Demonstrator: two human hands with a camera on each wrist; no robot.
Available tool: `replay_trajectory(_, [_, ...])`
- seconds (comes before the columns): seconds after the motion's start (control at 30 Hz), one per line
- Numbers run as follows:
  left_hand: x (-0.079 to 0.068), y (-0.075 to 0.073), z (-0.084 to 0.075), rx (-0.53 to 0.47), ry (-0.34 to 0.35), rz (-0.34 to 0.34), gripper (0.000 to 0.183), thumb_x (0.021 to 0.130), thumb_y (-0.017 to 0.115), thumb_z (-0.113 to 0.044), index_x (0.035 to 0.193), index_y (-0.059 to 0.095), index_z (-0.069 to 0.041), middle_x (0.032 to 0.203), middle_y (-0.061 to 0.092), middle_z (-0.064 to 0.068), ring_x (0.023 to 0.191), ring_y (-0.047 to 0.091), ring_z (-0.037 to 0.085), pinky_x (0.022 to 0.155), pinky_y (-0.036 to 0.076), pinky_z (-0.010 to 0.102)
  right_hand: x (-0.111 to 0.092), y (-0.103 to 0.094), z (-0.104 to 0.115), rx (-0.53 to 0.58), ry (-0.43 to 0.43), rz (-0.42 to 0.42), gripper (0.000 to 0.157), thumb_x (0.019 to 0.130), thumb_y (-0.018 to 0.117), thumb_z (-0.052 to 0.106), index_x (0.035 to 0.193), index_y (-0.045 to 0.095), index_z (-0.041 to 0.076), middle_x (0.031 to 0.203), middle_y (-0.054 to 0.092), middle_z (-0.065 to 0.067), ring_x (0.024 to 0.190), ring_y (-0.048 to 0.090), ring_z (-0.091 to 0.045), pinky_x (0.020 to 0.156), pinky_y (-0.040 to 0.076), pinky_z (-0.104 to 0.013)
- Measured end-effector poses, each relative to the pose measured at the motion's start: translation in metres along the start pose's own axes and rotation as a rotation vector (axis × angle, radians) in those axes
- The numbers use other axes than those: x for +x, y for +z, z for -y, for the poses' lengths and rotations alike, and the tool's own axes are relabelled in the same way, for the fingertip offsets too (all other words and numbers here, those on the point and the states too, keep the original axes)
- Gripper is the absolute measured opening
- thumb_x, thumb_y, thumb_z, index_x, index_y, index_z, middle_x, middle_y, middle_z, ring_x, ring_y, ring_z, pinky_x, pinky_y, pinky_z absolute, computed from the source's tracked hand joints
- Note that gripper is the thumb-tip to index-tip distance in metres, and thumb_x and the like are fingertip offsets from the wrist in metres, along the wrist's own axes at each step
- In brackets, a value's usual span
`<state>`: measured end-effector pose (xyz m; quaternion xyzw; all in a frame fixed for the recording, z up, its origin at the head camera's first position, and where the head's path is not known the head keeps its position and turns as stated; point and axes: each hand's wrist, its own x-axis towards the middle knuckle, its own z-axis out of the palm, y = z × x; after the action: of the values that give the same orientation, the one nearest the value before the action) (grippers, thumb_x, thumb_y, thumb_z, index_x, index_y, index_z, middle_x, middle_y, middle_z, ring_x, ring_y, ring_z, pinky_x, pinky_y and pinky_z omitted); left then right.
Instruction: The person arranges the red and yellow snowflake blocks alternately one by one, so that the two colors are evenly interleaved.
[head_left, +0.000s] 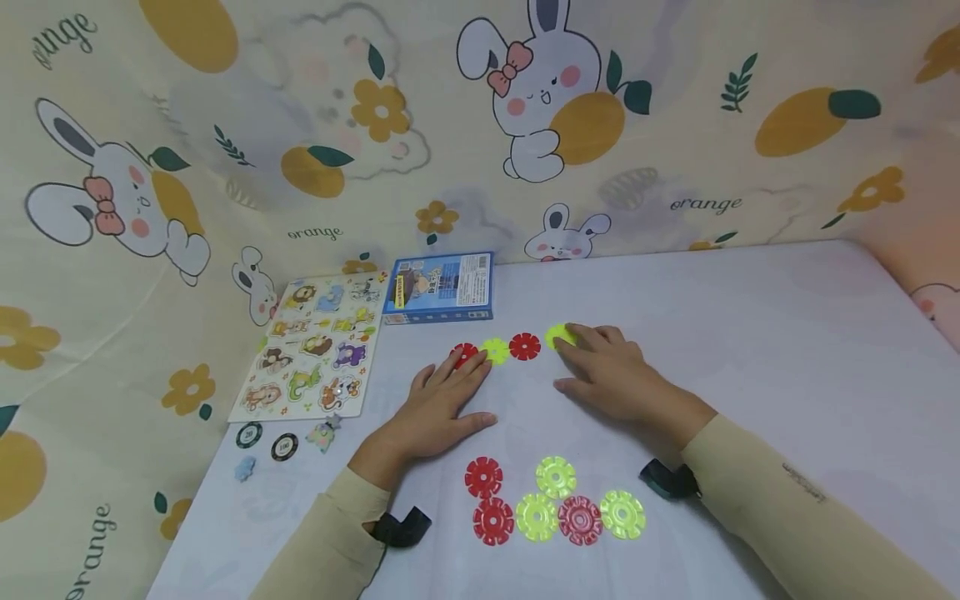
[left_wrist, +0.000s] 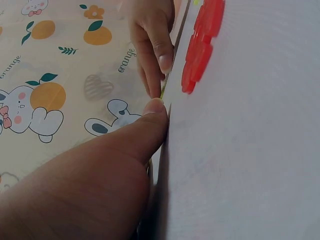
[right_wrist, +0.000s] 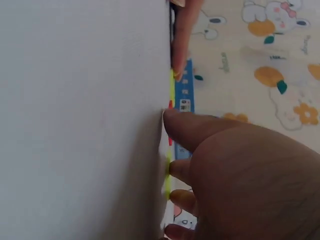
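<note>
A row of notched plastic discs lies on the white cloth in the head view. From the left they are a red disc (head_left: 467,349), a yellow-green disc (head_left: 496,351), a second red disc (head_left: 525,346) and, across a small gap, another yellow-green disc (head_left: 559,335). My left hand (head_left: 438,412) lies with extended fingers on the left end, fingertips over the red disc and at the edge of its yellow-green neighbour. With fingers stretched out, my right hand (head_left: 618,379) touches the rightmost disc, partly covering it. Both thumbs rest low by the cloth.
Nearer me are several more discs, including a red one (head_left: 492,521) and a yellow-green one (head_left: 622,514). A blue box (head_left: 438,287) and an animal sticker board (head_left: 307,346) stand at the back left. Round number chips (head_left: 284,447) and small figures (head_left: 323,434) lie in front of the board.
</note>
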<state>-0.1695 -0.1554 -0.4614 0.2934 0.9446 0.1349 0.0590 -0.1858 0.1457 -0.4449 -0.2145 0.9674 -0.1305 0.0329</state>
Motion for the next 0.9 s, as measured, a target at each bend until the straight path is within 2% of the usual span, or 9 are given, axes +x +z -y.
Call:
replay_trajectory(0.17, [0.001, 0.002, 0.001, -0.002, -0.01, 0.006, 0.081, 0.088, 0.039, -0.071, 0.154, 0.016, -0.031, 0.158, 0.007, -0.015, 0.144, -0.004, 0.021, 0.109, 0.003, 0.056, 0.006, 0.001, 0.004, -0.021, 0.014, 0.023, 0.076, 0.085, 0.059, 0.06, 0.149, 0.037, 0.025, 0.155, 0.022, -0.009, 0.136, 0.018, -0.038, 0.094, 0.031, -0.059])
replay_trajectory(0.67, [0.001, 0.002, 0.002, 0.015, -0.014, 0.009, 0.081, 0.088, 0.038, -0.072, 0.154, 0.016, -0.031, 0.158, 0.006, -0.015, 0.144, -0.005, 0.02, 0.109, 0.002, 0.056, 0.004, 0.004, 0.006, -0.006, 0.023, 0.03, 0.079, 0.083, 0.059, 0.064, 0.149, 0.036, 0.028, 0.154, 0.022, -0.01, 0.137, 0.017, -0.039, 0.095, 0.029, -0.06])
replay_trajectory(0.8, [0.001, 0.003, 0.002, 0.018, -0.016, 0.007, 0.081, 0.088, 0.038, -0.072, 0.154, 0.016, -0.031, 0.158, 0.006, -0.015, 0.144, -0.005, 0.021, 0.109, 0.002, 0.056, 0.0, 0.003, 0.005, 0.097, 0.028, -0.021, 0.076, 0.084, 0.059, 0.062, 0.149, 0.036, 0.031, 0.155, 0.022, -0.008, 0.137, 0.018, -0.038, 0.095, 0.027, -0.062])
replay_trajectory(0.9, [0.001, 0.004, 0.002, 0.018, -0.014, 0.005, 0.081, 0.088, 0.038, -0.072, 0.154, 0.016, -0.031, 0.158, 0.006, -0.016, 0.144, -0.005, 0.02, 0.109, 0.002, 0.056, -0.009, -0.003, 0.004, 0.301, 0.037, -0.063, 0.072, 0.086, 0.06, 0.058, 0.148, 0.036, 0.03, 0.153, 0.027, -0.004, 0.137, 0.022, -0.033, 0.099, 0.027, -0.062])
